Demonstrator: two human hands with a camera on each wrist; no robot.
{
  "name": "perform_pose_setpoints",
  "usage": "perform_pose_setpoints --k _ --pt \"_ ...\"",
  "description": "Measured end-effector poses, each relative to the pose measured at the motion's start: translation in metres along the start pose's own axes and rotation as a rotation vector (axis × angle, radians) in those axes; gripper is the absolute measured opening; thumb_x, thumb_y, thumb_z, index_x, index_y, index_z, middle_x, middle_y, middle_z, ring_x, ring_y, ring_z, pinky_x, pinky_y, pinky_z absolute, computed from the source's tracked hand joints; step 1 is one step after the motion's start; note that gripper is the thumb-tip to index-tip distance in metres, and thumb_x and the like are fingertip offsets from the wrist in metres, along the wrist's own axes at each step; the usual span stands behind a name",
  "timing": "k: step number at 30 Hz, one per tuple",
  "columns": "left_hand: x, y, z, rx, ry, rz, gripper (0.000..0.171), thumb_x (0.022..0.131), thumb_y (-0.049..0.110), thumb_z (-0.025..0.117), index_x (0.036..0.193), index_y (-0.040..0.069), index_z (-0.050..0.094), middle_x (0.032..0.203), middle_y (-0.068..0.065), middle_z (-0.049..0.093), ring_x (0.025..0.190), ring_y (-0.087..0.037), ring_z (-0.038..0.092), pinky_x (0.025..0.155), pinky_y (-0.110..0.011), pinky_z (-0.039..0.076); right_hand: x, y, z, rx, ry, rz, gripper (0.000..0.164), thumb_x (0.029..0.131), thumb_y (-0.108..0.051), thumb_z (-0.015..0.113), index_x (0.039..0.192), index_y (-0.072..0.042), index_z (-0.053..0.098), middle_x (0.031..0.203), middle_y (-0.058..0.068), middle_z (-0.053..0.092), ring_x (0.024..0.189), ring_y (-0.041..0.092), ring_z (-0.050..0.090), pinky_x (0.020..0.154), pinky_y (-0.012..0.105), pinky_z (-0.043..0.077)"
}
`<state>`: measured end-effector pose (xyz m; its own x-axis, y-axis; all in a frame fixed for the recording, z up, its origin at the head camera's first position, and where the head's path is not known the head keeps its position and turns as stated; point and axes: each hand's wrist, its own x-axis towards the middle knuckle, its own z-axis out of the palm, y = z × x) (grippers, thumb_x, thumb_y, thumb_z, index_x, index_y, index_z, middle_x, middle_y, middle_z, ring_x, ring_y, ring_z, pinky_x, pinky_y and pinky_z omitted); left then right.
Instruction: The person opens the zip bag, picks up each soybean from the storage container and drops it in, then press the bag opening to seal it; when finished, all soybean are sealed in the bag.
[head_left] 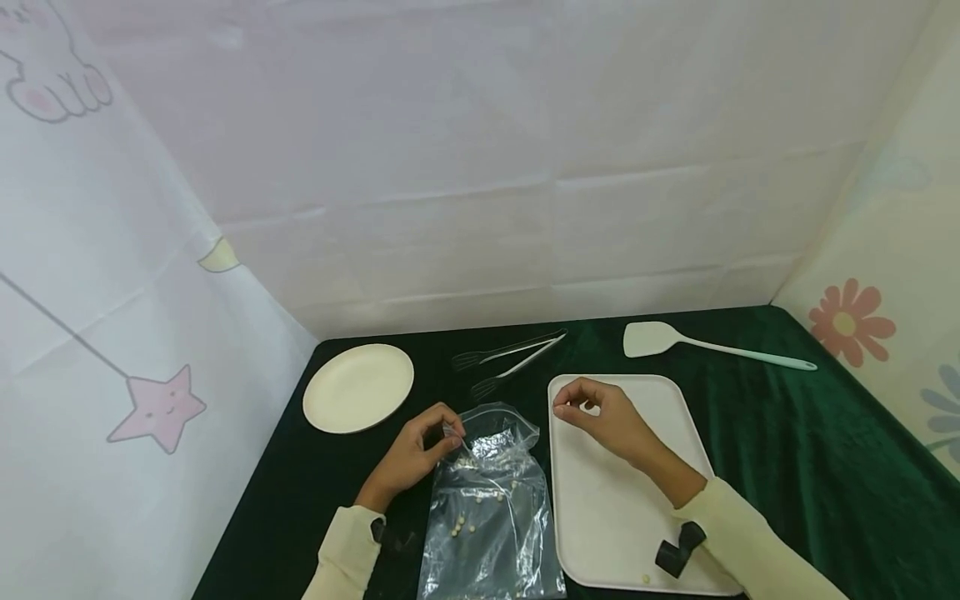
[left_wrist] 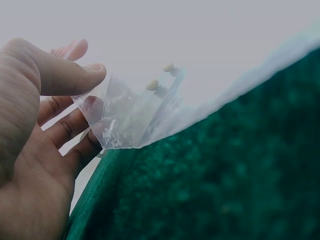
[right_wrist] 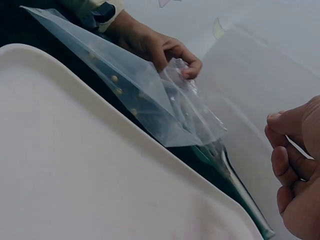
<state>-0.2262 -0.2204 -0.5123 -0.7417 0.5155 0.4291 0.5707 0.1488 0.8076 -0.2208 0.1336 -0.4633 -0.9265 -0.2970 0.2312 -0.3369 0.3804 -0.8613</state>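
My left hand [head_left: 411,457] pinches the upper rim of a clear zip-top plastic bag [head_left: 487,533] between thumb and fingers. Several small pale beans [head_left: 459,525] lie inside it, and the left wrist view shows two beans [left_wrist: 152,85] through the film. Over the upper left part of a white rectangular tray [head_left: 611,508], my right hand [head_left: 609,417] has its fingers curled, thumb tip against the index finger. No object shows between those fingertips in the right wrist view. One loose bean [head_left: 647,578] lies near the tray's front edge.
A round cream plate [head_left: 358,388] sits at the back left of the green-covered table [head_left: 795,450]. Metal tongs [head_left: 517,360] lie behind the bag. A white spatula [head_left: 712,343] rests behind the tray. Hanging cloth [head_left: 480,167] encloses the table's back and sides.
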Motion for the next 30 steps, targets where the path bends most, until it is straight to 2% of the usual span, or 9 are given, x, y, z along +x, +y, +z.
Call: perform_pose_setpoints --k 5,10,17,24,30 --pt "-0.001 -0.001 0.001 0.007 -0.001 -0.004 0.015 0.096 -0.002 0.064 0.108 0.006 0.064 0.104 -0.005 0.062 0.087 -0.021 0.058 0.074 -0.036 0.051 0.005 -0.002 0.018 0.016 -0.042 -0.01 0.017 0.091 -0.042 0.074 0.101 -0.029 0.07 0.098 -0.009 0.068 0.096 0.017 0.06 0.088 0.042 0.045" --pt "0.001 0.004 0.001 0.024 0.01 -0.02 0.016 0.095 -0.007 0.063 0.107 0.005 0.064 0.103 -0.008 0.061 0.085 -0.021 0.057 0.071 -0.038 0.051 0.009 -0.005 0.03 0.022 -0.079 -0.026 0.014 0.093 -0.04 0.073 0.101 -0.03 0.07 0.097 -0.01 0.068 0.095 0.015 0.06 0.088 0.041 0.044" --pt "0.004 0.029 0.001 0.002 -0.001 -0.018 0.013 0.094 -0.011 0.061 0.105 -0.005 0.062 0.101 -0.018 0.06 0.08 -0.024 0.055 0.066 -0.038 0.049 0.011 -0.005 0.042 0.045 -0.139 -0.011 0.01 0.093 -0.037 0.073 0.101 -0.031 0.069 0.095 -0.008 0.066 0.091 0.017 0.059 0.088 0.042 0.041" --pt "0.005 0.033 0.0 0.002 -0.001 -0.01 0.014 0.093 -0.012 0.061 0.105 -0.004 0.062 0.101 -0.018 0.06 0.079 -0.024 0.055 0.065 -0.037 0.049 0.01 -0.004 0.042 0.062 -0.139 -0.01 0.014 0.092 -0.042 0.072 0.101 -0.031 0.07 0.096 -0.008 0.068 0.094 0.017 0.059 0.089 0.045 0.038" --pt "0.005 0.032 0.0 0.003 0.0 0.001 0.014 0.093 -0.012 0.061 0.105 -0.004 0.062 0.101 -0.018 0.06 0.08 -0.024 0.055 0.065 -0.038 0.049 0.005 -0.005 0.029 0.037 -0.101 0.011 0.016 0.091 -0.045 0.072 0.101 -0.032 0.071 0.1 -0.011 0.069 0.097 0.016 0.059 0.09 0.044 0.039"
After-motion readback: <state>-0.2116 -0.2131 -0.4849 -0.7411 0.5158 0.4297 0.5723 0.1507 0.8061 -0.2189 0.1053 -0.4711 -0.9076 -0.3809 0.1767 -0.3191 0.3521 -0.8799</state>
